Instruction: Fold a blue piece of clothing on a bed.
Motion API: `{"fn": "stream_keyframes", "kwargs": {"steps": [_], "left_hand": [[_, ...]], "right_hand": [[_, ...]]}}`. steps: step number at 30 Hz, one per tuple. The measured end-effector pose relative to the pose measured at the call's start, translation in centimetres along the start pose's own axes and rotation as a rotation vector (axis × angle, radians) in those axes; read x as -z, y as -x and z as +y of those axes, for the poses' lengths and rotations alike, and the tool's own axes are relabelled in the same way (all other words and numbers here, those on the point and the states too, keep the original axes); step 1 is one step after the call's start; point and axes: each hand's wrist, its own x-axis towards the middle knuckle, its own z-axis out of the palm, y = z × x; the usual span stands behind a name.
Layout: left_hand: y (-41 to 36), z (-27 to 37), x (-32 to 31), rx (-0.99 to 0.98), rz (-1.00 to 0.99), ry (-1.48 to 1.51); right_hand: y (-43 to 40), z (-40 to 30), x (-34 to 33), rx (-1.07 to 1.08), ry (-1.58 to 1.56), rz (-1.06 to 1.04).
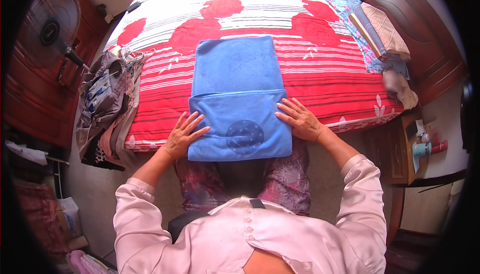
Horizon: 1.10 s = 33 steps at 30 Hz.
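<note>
A folded blue cloth (pixel 240 67) lies in front of me, its far part on the bed and its near end reaching over the bed's edge above my knees. A fold crosses its middle, and the near panel bears a dark blue round patch with pale dots. My left hand (pixel 184 134) rests on the cloth's left edge, fingers spread, palm down. On the opposite edge, my right hand (pixel 300 119) lies with its fingertips on the fabric and its fingers apart. Neither hand grips the cloth.
The bed (pixel 161 82) has a red and white patterned sheet. Clothes and hangers (pixel 108 82) heap at its left edge, near a standing fan (pixel 50 32). Folded textiles (pixel 382 30) lie at the right. A wooden cabinet (pixel 393 150) stands right, near a teal cup (pixel 423 149).
</note>
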Motion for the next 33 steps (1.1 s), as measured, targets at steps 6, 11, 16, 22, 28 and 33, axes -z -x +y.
{"fn": "stream_keyframes", "kwargs": {"steps": [6, 11, 16, 22, 28, 33], "left_hand": [[-0.6, -1.1, -0.9, 0.02, 0.001, 0.046], [-1.0, -1.4, 0.0, -0.005, -0.009, 0.109], [-0.5, -1.4, 0.9, 0.013, -0.055, 0.139], [1.6, 1.1, 4.5, 0.028, -0.099, 0.187], [3.3, 2.3, 6.8, 0.006, -0.08, 0.419], [-0.2, -0.6, 7.3, 0.453, 0.0, 0.921]], "right_hand": [[-1.0, -2.2, 0.0, -0.099, -0.131, -0.015], [-0.9, -2.4, 0.4, -0.15, -0.134, 0.062], [-0.7, -2.3, 0.0, -0.099, -0.129, 0.168], [-0.1, -5.2, 4.3, -0.087, -0.252, 0.15], [0.1, -8.0, 7.2, -0.104, -0.517, 0.123], [-0.9, -3.2, 4.9, -0.19, -0.882, 0.268]]}}
